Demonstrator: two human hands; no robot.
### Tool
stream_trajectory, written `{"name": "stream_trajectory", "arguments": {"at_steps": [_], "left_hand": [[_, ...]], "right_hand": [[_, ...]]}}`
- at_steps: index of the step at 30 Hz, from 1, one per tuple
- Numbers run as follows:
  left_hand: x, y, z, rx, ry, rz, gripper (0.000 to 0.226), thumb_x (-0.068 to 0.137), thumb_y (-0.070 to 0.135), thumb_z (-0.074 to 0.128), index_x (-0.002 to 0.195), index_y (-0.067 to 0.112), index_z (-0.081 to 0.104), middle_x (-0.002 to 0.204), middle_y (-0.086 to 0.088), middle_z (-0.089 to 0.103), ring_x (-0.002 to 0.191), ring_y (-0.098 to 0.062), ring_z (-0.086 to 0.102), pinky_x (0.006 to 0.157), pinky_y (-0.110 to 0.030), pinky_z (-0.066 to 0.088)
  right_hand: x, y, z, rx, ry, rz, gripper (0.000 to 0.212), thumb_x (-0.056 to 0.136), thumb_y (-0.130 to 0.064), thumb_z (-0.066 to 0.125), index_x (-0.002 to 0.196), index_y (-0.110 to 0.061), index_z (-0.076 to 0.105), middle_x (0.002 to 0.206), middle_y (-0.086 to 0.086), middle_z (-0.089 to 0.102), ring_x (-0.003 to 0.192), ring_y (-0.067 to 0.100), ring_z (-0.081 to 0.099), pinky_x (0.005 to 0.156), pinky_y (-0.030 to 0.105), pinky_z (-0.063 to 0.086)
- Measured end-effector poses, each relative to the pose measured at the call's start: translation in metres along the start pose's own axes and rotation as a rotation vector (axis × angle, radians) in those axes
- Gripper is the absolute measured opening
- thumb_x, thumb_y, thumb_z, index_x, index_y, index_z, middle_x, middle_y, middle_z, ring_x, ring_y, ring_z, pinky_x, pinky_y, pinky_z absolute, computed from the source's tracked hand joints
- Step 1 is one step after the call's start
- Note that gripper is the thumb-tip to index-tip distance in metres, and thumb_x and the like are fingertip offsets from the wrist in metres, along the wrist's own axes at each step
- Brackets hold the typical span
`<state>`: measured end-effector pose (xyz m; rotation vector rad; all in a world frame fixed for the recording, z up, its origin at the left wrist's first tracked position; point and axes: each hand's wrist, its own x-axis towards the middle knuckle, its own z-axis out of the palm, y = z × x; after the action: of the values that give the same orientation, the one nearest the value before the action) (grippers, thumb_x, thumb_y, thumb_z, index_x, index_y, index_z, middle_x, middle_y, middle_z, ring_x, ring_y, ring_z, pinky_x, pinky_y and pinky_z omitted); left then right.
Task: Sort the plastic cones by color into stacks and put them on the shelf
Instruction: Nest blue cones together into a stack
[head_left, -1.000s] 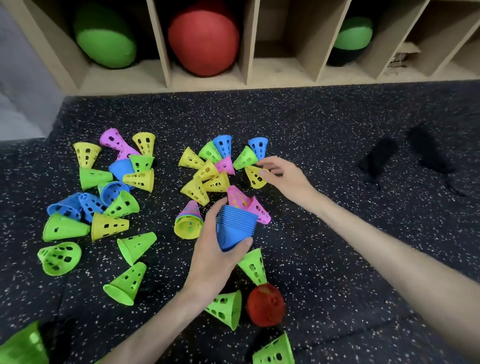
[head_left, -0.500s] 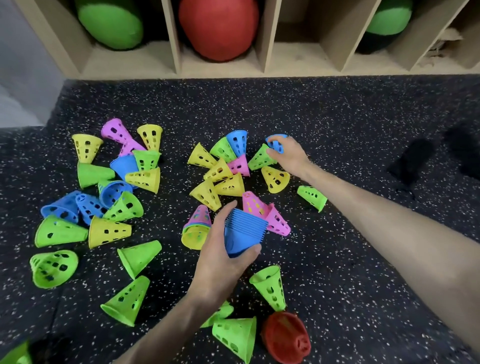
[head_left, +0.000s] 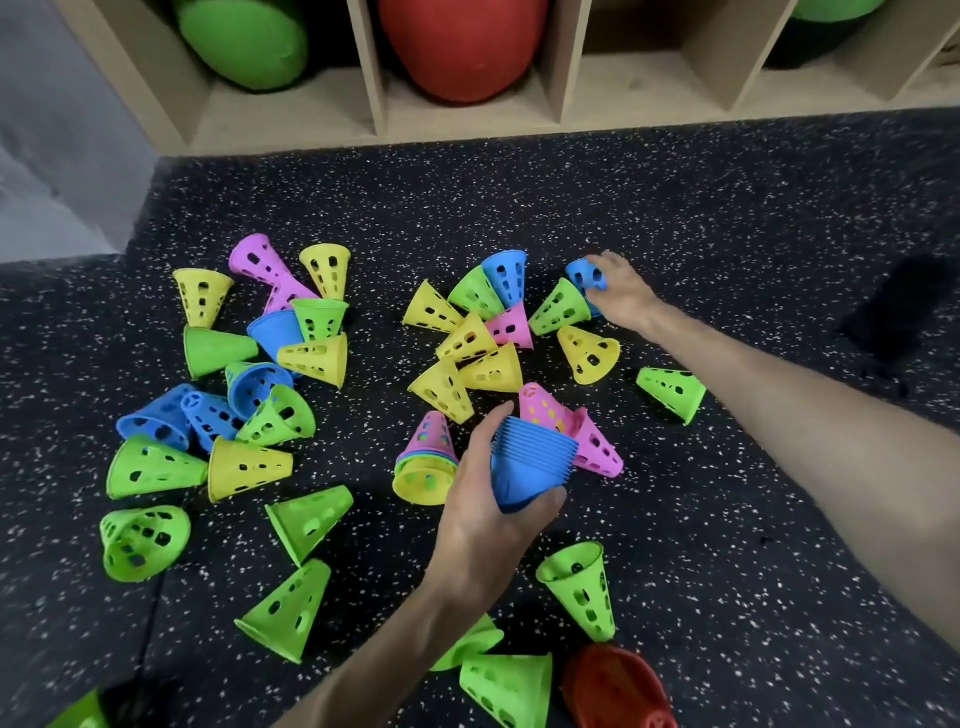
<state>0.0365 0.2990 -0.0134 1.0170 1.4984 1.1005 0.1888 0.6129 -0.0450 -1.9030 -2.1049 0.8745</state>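
Note:
My left hand grips a stack of blue cones above the speckled floor, in the middle of the view. My right hand reaches to the far right of the middle pile and holds a single blue cone there. Loose yellow, green, pink and blue perforated cones lie scattered on the floor, among them another blue cone in the middle pile and several blue cones in the left pile. The wooden shelf stands along the far side.
Green balls and a red ball fill shelf compartments; a compartment right of the red ball looks vacant. A red object lies near the bottom edge beside green cones. A grey wall is at the left.
My right hand has moved from the yellow cone up to the far blue cone and closed round it. The view has shifted closer to the floor. My left hand keeps the blue stack.

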Motion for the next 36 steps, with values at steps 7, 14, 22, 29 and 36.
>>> {"name": "stream_trajectory", "arguments": {"at_steps": [7,14,22,29,36], "left_hand": [[-0.001,-0.005,-0.005,-0.029,-0.017,-0.025,0.081,0.084,0.013,0.082,0.142,0.051,0.041,0.124,0.005,0.058,0.094,-0.017,0.067,0.073,-0.025,0.058],[-0.007,-0.012,-0.014,0.0,0.051,-0.034,0.08,0.083,0.02,0.083,0.14,0.057,0.039,0.111,0.038,0.056,0.099,-0.011,0.067,0.08,-0.031,0.06],[0.0,-0.003,-0.025,0.006,0.107,0.004,0.08,0.086,0.017,0.081,0.143,0.052,0.036,0.116,0.041,0.055,0.105,0.001,0.065,0.088,-0.019,0.054],[0.006,0.007,-0.027,-0.047,0.151,0.048,0.081,0.088,0.016,0.079,0.149,0.048,0.035,0.114,0.032,0.063,0.102,-0.002,0.067,0.092,-0.029,0.056],[0.015,0.007,-0.035,-0.003,0.191,0.047,0.096,0.087,0.024,0.08,0.156,0.054,0.02,0.123,0.016,0.065,0.105,-0.003,0.066,0.099,-0.035,0.054]], "right_hand": [[-0.006,0.008,-0.003,-0.144,0.082,0.041,0.027,0.096,-0.004,0.055,0.115,-0.019,0.066,0.123,0.009,0.036,0.113,0.031,0.053,0.098,0.045,0.052],[-0.048,0.007,-0.004,0.122,0.305,-0.105,0.013,0.099,-0.024,0.061,0.088,-0.028,0.067,0.11,0.007,0.063,0.1,0.021,0.06,0.091,0.038,0.049],[-0.129,-0.057,-0.006,0.466,0.151,-0.325,0.01,0.098,-0.023,0.064,0.094,-0.023,0.073,0.089,-0.011,0.073,0.08,0.0,0.059,0.078,0.028,0.048],[-0.173,-0.075,0.015,0.539,-0.19,-0.426,0.008,0.095,-0.018,0.068,0.095,-0.019,0.076,0.094,-0.008,0.077,0.09,0.005,0.07,0.089,0.025,0.054],[-0.181,-0.077,0.018,0.51,-0.289,-0.471,0.014,0.097,-0.02,0.064,0.103,-0.017,0.077,0.097,-0.014,0.075,0.095,0.001,0.067,0.088,0.017,0.05]]}}
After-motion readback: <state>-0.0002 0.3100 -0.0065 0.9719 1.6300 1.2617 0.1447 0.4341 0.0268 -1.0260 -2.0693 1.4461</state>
